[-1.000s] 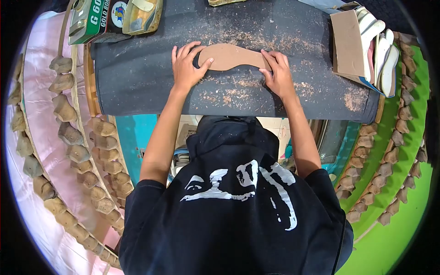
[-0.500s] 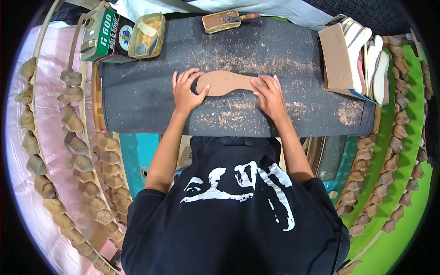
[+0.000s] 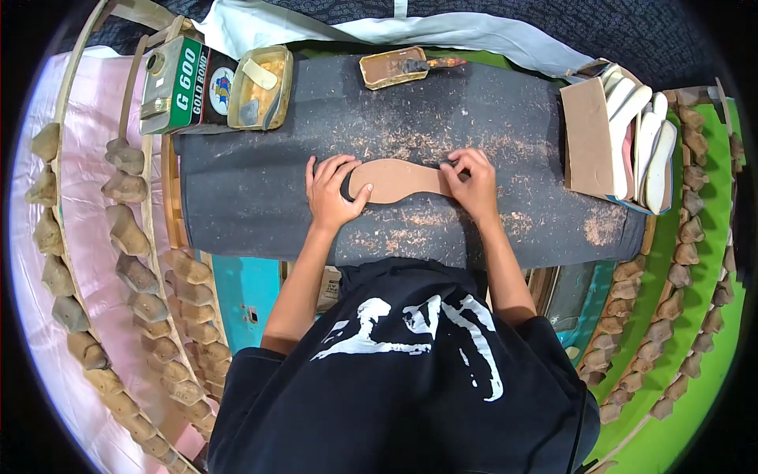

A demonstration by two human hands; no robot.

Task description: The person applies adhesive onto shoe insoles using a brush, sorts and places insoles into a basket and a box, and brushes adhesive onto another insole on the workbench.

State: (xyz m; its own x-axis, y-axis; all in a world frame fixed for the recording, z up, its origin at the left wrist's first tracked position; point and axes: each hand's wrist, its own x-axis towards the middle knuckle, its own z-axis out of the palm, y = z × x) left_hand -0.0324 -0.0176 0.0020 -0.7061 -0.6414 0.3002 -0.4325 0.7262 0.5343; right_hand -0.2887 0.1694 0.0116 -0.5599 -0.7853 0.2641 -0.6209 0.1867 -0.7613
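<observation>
A tan, sole-shaped piece (image 3: 395, 181) lies sideways on the dark cloth of the table (image 3: 260, 225), with a black edge showing at its wide left end. My left hand (image 3: 335, 191) grips that wide end, thumb on top and fingers along the far edge. At the narrow right end is my right hand (image 3: 472, 183), its thumb and index finger brought together by the tip; whether they hold something small there is hidden. Reddish shavings (image 3: 403, 144) are scattered around the piece.
At the back left stand a green and black G 600 can (image 3: 178, 87) and a yellowish tray (image 3: 280, 91). A small tray (image 3: 387, 69) with a brush is at the back. A cardboard box (image 3: 588, 142) of white soles stands right. Racks of wooden lasts (image 3: 130, 229) flank the table.
The view has tilted up, so the table sits lower in it. My right hand's fingers, spread on the narrow end before, are now drawn into a pinch. My left hand keeps its grip.
</observation>
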